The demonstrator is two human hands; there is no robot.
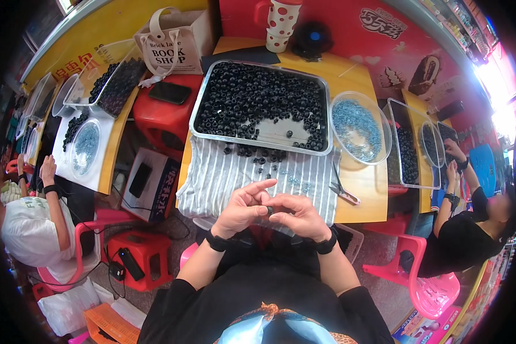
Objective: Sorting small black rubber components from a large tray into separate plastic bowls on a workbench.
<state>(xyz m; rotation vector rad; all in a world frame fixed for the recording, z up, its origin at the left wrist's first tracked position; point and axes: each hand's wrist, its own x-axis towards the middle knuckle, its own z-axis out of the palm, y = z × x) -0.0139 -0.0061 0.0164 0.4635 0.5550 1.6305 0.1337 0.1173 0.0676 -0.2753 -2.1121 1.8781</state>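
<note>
My left hand [242, 208] and my right hand [301, 215] meet above the near edge of the table. Between their fingertips is a small dark bead [270, 210], partly covered by the fingers. Whether a thread runs through it is too small to tell. Beneath and beyond the hands lies a grey-and-white striped cloth [209, 172], with loose black beads [264, 171] and a few pale blue beads [295, 180] on it. Farther back stands a metal tray [278, 131] heaped with black beads. Scissors [346, 196] rest to the right of my right hand.
A clear round tub [387, 137] of blue beads stands right of the tray. Behind are a polka-dot cup [282, 26] and a canvas tote bag [175, 54]. A phone [169, 93] lies on a red stool. Other people sit at tables left [37, 229] and right [470, 229].
</note>
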